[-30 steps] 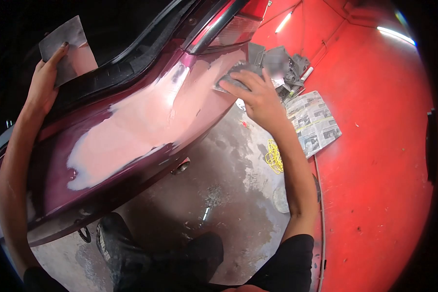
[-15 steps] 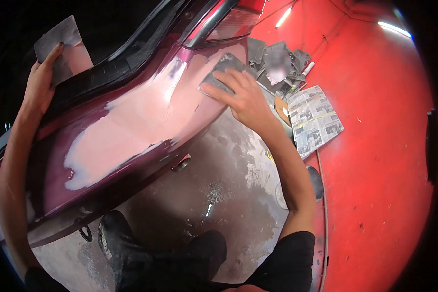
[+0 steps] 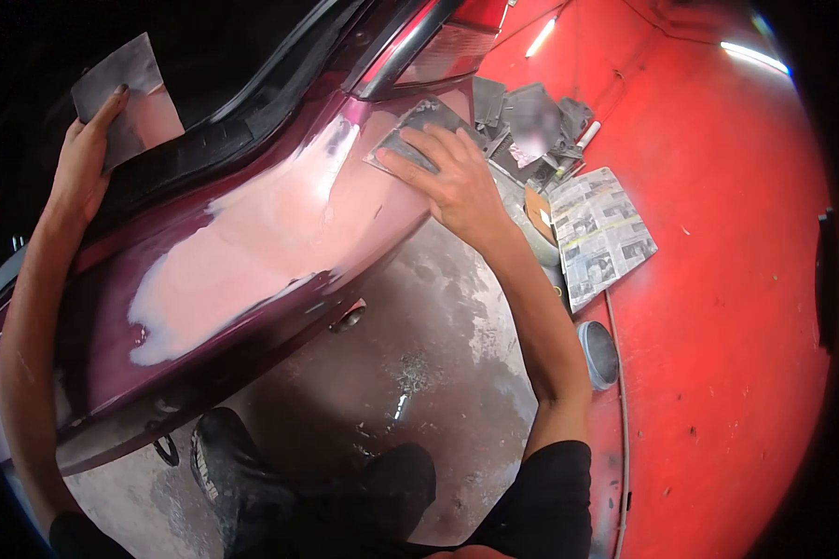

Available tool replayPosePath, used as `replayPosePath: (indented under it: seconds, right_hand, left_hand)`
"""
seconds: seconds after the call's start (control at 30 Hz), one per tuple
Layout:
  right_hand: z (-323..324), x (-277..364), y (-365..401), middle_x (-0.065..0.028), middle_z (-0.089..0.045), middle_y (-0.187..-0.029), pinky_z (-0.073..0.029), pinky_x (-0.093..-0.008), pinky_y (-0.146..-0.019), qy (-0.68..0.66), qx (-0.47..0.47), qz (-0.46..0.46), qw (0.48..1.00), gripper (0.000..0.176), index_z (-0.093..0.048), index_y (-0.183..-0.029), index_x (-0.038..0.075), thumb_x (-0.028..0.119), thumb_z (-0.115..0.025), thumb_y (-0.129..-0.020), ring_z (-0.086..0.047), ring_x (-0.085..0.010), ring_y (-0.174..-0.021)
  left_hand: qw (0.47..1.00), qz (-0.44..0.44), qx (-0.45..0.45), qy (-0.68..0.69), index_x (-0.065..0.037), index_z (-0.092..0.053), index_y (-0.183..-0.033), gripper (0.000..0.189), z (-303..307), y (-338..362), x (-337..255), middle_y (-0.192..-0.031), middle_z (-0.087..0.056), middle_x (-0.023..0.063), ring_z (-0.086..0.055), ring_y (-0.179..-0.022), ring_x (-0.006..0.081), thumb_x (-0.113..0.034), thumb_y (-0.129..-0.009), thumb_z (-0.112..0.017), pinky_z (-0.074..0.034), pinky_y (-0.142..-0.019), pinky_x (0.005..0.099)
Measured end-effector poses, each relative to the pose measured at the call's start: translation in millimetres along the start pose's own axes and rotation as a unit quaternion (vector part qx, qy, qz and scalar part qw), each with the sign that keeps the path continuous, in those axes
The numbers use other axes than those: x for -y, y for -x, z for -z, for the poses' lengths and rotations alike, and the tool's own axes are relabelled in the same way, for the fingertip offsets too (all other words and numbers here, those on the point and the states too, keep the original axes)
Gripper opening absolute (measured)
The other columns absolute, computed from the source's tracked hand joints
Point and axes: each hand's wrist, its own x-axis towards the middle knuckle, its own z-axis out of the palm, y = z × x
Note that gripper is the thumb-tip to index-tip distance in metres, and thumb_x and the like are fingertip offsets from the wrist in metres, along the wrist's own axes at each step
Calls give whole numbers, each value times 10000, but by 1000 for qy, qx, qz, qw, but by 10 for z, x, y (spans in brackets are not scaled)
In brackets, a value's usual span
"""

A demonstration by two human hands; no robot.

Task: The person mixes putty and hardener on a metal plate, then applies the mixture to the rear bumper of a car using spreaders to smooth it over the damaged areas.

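Pink body filler (image 3: pixel 242 252) covers a wide, uneven patch on the corner of a purple car bumper (image 3: pixel 112 345). My right hand (image 3: pixel 457 182) presses a flat grey putty spreader (image 3: pixel 418 135) against the upper right of that patch, fingers laid over it. Up at the left, my left hand (image 3: pixel 84 158) grips a thin rectangular filler board (image 3: pixel 130 88), thumb on its front face. Pink filler coats the lower right part of this board. It is held in the air over the car's black trim, apart from the bumper; the fingers behind it are mostly hidden.
A tail light (image 3: pixel 452 54) sits above the patch. Black parts (image 3: pixel 531 116), a newspaper-covered panel (image 3: pixel 601 238) and a bucket (image 3: pixel 598 356) stand along the red wall (image 3: pixel 718 279). A hose (image 3: pixel 623 438) runs beside the bucket. My knees are over the stained concrete floor (image 3: pixel 419 307).
My right hand and the spreader have shifted slightly left over the filler. My right forearm moved left too, showing more of the bucket. My left hand and the board moved slightly right in view.
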Motion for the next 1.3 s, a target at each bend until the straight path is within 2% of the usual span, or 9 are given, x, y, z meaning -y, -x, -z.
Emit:
replayPosePath:
  seconds: [0.3,0.6,0.7,0.9,1.0,1.1,1.17,1.23,1.3]
  right_hand:
    - [436,-74,189,-85,-603,-1224,-448,-516,-969,-27,134,17,990,646,-620,-1266,255,-81,-560,-717,-564,-319,-1117]
    - [128,-25,-50,-56,-592,-1225,-432,-520,-941,23,19,13,999,645,-605,-1267,274,-50,-612,-709,-544,-293,-1115]
    - [191,25,-18,-73,-597,-1232,-435,-551,-977,-9,53,19,998,628,-630,-1249,279,-62,-581,-724,-553,-316,-1126]
    - [333,-71,231,-72,-590,-1246,-432,-513,-982,-45,114,55,991,635,-634,-1246,267,-60,-599,-702,-550,-307,-1137]
    - [481,-56,511,-104,-598,-1237,-434,-468,-991,-59,137,15,989,637,-629,-1259,231,-89,-579,-711,-561,-326,-1133]
    - [476,153,998,-143,-608,-1216,-438,-411,-992,-165,10,-147,975,595,-609,-1281,154,-131,-529,-764,-577,-325,-1131]
    - [472,581,1365,-146,-626,-1193,-440,-366,-989,-246,-69,-346,903,480,-582,-1282,47,-125,-476,-846,-592,-289,-1133]
    - [357,1121,1821,-118,-595,-1245,-442,-345,-984,-356,-170,-596,700,458,-508,-1338,8,-83,-488,-889,-564,-235,-1169]
    - [-75,1731,2477,-107,-545,-1302,-453,-357,-990,-466,-363,-671,449,547,-409,-1409,26,-67,-506,-880,-539,-233,-1190]
  left_hand:
    - [1000,6,4,6,9,-579,-1182,452,17,-35,14,-1073,-647,104,-651,-971,200,-357,-924,-645,-552,-821,353]
    - [1000,2,11,-3,7,-578,-1186,447,5,-25,3,-1062,-651,104,-650,-968,199,-355,-929,-639,-552,-819,347]
    - [1000,3,-16,-18,2,-580,-1189,441,6,-6,23,-1064,-652,104,-650,-973,201,-352,-932,-636,-546,-833,352]
    - [1000,8,-8,3,1,-583,-1194,442,6,-26,16,-1079,-655,109,-648,-995,217,-346,-928,-646,-529,-871,365]
    - [1000,12,-16,1,7,-580,-1202,451,-7,-21,7,-1101,-655,112,-646,-1006,221,-341,-924,-654,-522,-884,364]
    - [1000,7,-8,15,18,-581,-1209,443,20,-65,14,-1128,-656,113,-645,-1007,220,-311,-923,-661,-508,-904,360]
    - [999,-5,18,37,11,-591,-1200,395,101,-161,97,-1117,-660,97,-644,-1007,213,-278,-936,-646,-499,-913,360]
    - [999,3,10,30,4,-596,-1190,366,74,-150,63,-1114,-660,88,-641,-1012,204,-265,-945,-635,-499,-912,358]
    - [999,-8,14,47,-6,-603,-1171,337,77,-164,61,-1090,-660,81,-645,-998,208,-254,-945,-634,-505,-905,367]
